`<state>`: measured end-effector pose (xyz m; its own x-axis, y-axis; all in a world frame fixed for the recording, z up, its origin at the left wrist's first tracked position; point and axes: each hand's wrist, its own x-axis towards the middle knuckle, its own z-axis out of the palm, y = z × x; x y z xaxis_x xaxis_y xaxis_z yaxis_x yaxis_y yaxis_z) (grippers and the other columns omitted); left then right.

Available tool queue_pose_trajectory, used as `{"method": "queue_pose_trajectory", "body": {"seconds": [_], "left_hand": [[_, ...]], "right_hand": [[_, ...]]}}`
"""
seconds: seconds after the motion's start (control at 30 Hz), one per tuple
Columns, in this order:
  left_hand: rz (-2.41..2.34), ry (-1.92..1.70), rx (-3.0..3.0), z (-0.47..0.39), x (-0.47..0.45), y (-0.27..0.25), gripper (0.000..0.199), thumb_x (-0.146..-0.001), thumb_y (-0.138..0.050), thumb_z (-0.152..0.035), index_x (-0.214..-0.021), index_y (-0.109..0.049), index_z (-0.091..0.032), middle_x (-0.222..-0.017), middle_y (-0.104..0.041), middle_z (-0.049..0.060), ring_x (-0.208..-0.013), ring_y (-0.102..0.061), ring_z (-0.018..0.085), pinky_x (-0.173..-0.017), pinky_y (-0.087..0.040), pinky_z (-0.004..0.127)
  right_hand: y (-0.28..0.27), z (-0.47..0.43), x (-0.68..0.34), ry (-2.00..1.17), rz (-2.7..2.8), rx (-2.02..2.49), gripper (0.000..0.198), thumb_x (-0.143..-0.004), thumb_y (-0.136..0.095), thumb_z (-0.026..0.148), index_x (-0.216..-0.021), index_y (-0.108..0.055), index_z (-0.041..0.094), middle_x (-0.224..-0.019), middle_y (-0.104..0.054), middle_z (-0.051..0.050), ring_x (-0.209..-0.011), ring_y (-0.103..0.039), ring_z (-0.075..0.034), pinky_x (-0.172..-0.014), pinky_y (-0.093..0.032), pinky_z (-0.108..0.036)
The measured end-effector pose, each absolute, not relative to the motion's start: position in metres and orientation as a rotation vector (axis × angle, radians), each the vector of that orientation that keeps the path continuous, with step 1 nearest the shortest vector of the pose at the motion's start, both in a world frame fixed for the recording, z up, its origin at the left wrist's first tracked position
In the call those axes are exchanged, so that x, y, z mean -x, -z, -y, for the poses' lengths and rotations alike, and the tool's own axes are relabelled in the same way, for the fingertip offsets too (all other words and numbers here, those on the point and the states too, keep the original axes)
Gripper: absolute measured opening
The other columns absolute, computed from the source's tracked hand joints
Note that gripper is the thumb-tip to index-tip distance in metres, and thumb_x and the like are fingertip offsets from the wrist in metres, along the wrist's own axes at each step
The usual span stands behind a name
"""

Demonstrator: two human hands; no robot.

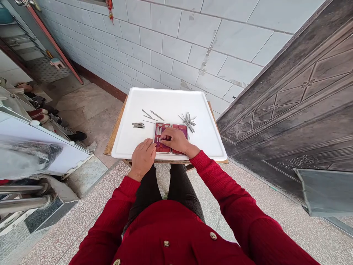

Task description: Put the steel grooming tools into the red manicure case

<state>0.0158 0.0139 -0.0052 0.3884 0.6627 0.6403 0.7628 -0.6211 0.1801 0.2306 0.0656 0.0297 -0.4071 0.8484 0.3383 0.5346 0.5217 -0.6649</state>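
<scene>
1. While the left hand (143, 156) lies palm-down and unclenched at the open red case's (163, 150) left edge, the right hand's (178, 140) grip is pinched over its left half — cannot tell whether on a tool.
2. Case sits by the white surface's (128, 106) near edge, clippers (138, 125) to its left, tool cluster (189, 121) at upper right.
3. Risks, judged: a pull bodyward could slide the case off — a slack pinch could drop something small.

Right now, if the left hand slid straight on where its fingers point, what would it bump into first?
Probably the left edge of the open red case: the left hand looks right beside it, maybe already touching.
</scene>
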Motion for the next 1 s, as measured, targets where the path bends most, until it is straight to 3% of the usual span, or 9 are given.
{"method": "queue_pose_trajectory", "body": {"seconds": [0.17, 0.37, 0.53, 0.73, 1.0], "left_hand": [[1.268, 1.059, 2.478, -0.013, -0.016, 0.006, 0.023, -0.102, -0.051, -0.016, -0.114, -0.07, -0.018, -0.124, -0.075, 0.013, -0.122, -0.069, 0.028, -0.099, -0.058, 0.045], [1.291, 1.055, 2.519, -0.013, -0.015, 0.007, 0.026, -0.102, -0.05, -0.016, -0.118, -0.07, -0.018, -0.126, -0.074, 0.013, -0.126, -0.067, 0.028, -0.102, -0.057, 0.046], [1.308, 1.061, 2.534, -0.013, -0.015, 0.01, 0.029, -0.102, -0.048, -0.017, -0.121, -0.07, -0.02, -0.127, -0.074, 0.013, -0.127, -0.067, 0.029, -0.103, -0.057, 0.048], [1.31, 1.067, 2.542, -0.012, -0.015, 0.01, 0.028, -0.102, -0.048, -0.017, -0.121, -0.069, -0.019, -0.127, -0.074, 0.014, -0.127, -0.067, 0.029, -0.103, -0.057, 0.049], [1.322, 1.066, 2.553, -0.012, -0.015, 0.011, 0.027, -0.102, -0.048, -0.018, -0.119, -0.069, -0.019, -0.127, -0.074, 0.014, -0.128, -0.066, 0.028, -0.103, -0.057, 0.048]], "right_hand": [[-0.047, -0.07, -0.229, -0.654, 2.027, 1.195, 0.006, -0.087, -0.07, 0.018, -0.081, -0.07, 0.019, -0.08, -0.067, -0.001, -0.073, -0.059, -0.014, -0.068, -0.043, -0.026], [-0.081, -0.109, -0.205, -0.427, 2.161, 1.541, 0.014, -0.09, -0.062, 0.017, -0.085, -0.075, 0.018, -0.089, -0.073, -0.004, -0.078, -0.062, -0.016, -0.069, -0.042, -0.027], [-0.086, -0.147, -0.169, -0.2, 2.426, 1.711, 0.021, -0.088, -0.057, 0.01, -0.088, -0.077, 0.017, -0.101, -0.078, -0.011, -0.088, -0.067, -0.024, -0.07, -0.045, -0.032], [-0.079, -0.166, -0.148, -0.155, 2.573, 1.807, 0.025, -0.085, -0.06, 0.008, -0.103, -0.076, 0.013, -0.1, -0.077, -0.019, -0.092, -0.07, -0.032, -0.073, -0.05, -0.036], [-0.073, -0.178, -0.149, -0.192, 2.561, 1.724, 0.012, -0.084, -0.065, 0.012, -0.092, -0.073, 0.015, -0.093, -0.077, -0.016, -0.087, -0.07, -0.029, -0.071, -0.051, -0.034]]}}
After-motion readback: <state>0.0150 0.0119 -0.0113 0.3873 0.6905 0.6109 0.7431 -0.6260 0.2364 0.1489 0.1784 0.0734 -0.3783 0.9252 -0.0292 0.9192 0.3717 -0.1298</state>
